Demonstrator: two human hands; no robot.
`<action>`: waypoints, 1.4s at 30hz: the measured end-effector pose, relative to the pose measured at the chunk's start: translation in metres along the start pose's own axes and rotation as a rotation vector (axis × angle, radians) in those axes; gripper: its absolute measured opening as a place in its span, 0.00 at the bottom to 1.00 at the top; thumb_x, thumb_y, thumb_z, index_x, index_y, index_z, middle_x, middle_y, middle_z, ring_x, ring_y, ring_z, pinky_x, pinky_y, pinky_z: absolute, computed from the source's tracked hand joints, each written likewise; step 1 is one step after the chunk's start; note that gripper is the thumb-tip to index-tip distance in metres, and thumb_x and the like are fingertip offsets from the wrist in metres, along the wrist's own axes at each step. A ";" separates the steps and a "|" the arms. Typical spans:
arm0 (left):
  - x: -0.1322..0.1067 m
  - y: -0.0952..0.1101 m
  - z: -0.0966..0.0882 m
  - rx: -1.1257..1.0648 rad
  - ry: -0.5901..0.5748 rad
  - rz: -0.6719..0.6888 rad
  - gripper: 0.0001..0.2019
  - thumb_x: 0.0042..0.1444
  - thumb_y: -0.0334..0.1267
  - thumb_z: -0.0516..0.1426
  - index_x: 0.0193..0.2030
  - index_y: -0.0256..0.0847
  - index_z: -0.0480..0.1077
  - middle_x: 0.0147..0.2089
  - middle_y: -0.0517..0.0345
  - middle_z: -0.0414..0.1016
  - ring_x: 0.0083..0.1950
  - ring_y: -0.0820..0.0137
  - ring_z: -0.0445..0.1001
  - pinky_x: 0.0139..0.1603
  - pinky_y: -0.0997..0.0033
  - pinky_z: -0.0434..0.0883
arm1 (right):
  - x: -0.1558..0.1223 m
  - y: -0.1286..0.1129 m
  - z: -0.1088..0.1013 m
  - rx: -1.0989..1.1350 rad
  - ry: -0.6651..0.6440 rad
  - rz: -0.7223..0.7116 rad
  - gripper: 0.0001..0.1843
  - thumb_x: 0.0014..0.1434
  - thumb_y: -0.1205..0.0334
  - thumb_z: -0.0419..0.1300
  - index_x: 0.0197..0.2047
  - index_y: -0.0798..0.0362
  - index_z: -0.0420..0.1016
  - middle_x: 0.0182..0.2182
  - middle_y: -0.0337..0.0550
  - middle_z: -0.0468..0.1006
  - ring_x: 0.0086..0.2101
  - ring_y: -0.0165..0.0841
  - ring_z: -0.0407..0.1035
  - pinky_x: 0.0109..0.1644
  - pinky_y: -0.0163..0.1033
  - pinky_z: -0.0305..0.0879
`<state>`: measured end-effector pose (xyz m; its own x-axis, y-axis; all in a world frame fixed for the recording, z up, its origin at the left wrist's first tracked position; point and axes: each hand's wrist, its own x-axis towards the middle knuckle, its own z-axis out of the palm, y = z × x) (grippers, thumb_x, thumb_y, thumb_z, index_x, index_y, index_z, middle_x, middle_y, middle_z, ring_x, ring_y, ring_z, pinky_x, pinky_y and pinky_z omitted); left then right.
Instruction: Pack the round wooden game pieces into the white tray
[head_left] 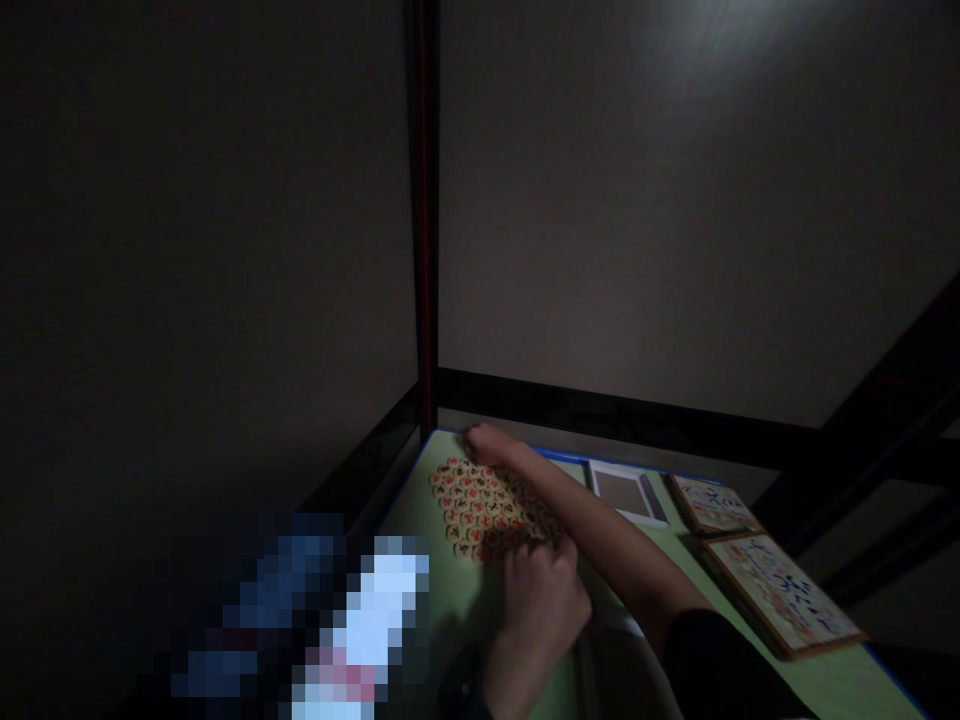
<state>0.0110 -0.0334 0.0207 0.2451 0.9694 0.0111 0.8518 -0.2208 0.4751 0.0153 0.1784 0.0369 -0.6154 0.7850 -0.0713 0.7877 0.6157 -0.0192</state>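
Observation:
Many round wooden Chinese chess pieces [480, 502], marked with red or black characters, lie face up in close rows on the green table [840, 690]. At the near edge of these rows is my left hand [544, 592], its fingers curled down against the pieces and the fingertips hidden. My right hand [489, 444] reaches across to the far edge of the group, with the forearm passing over the right side of the rows. Its fingers are bent in like a fist. Whether either hand holds a piece cannot be made out.
Right of the pieces is a shallow white box [656, 512]. Two flat boxes with printed lids, one farther [716, 503] and one nearer [784, 590], lie along the right side. Panelled walls [600, 220] stand close behind the table. A pixelated patch covers the lower left.

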 end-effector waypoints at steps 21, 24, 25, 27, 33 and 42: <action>0.025 -0.012 0.031 -1.330 0.043 0.193 0.23 0.49 0.54 0.65 0.45 0.39 0.74 0.48 0.50 0.77 0.42 0.66 0.76 0.39 0.70 0.74 | -0.265 -0.015 0.044 0.627 0.805 0.155 0.16 0.63 0.63 0.57 0.53 0.52 0.69 0.41 0.47 0.80 0.33 0.33 0.74 0.40 0.39 0.70; 0.019 -0.012 0.027 -1.458 -0.016 0.146 0.22 0.47 0.52 0.68 0.43 0.40 0.74 0.46 0.52 0.76 0.41 0.69 0.74 0.39 0.73 0.71 | -0.271 -0.011 0.045 0.736 0.858 0.214 0.14 0.59 0.62 0.60 0.49 0.51 0.74 0.38 0.45 0.81 0.33 0.34 0.74 0.40 0.39 0.70; 0.018 -0.012 0.025 -1.501 -0.040 0.131 0.22 0.46 0.52 0.69 0.41 0.39 0.75 0.43 0.53 0.76 0.40 0.70 0.74 0.39 0.74 0.70 | -0.272 -0.007 0.046 0.784 0.859 0.228 0.12 0.58 0.61 0.61 0.47 0.51 0.76 0.36 0.44 0.81 0.32 0.34 0.74 0.39 0.39 0.69; 0.019 -0.014 0.022 -1.568 -0.088 0.105 0.21 0.43 0.49 0.71 0.39 0.37 0.75 0.39 0.55 0.76 0.38 0.72 0.73 0.38 0.75 0.69 | -0.277 0.002 0.047 0.915 0.813 0.242 0.12 0.56 0.59 0.64 0.43 0.52 0.78 0.32 0.42 0.80 0.31 0.33 0.73 0.37 0.38 0.69; 0.026 -0.022 0.024 -1.578 -0.139 0.054 0.21 0.42 0.45 0.71 0.40 0.35 0.78 0.38 0.52 0.76 0.36 0.74 0.72 0.38 0.75 0.67 | -0.297 0.006 0.053 0.941 0.682 0.185 0.08 0.54 0.63 0.65 0.38 0.54 0.79 0.31 0.42 0.78 0.31 0.33 0.71 0.35 0.36 0.66; 0.035 -0.028 0.035 -0.837 0.057 0.187 0.18 0.55 0.52 0.56 0.30 0.38 0.74 0.19 0.65 0.62 0.24 0.73 0.63 0.27 0.74 0.59 | -0.304 -0.009 0.059 0.452 0.452 0.015 0.14 0.52 0.77 0.63 0.42 0.55 0.79 0.38 0.47 0.80 0.40 0.38 0.73 0.45 0.38 0.68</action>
<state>0.0122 0.0028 -0.0228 0.3048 0.9338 0.1871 0.1725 -0.2474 0.9534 0.1968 -0.0701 -0.0004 -0.4774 0.8054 0.3513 0.6702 0.5924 -0.4472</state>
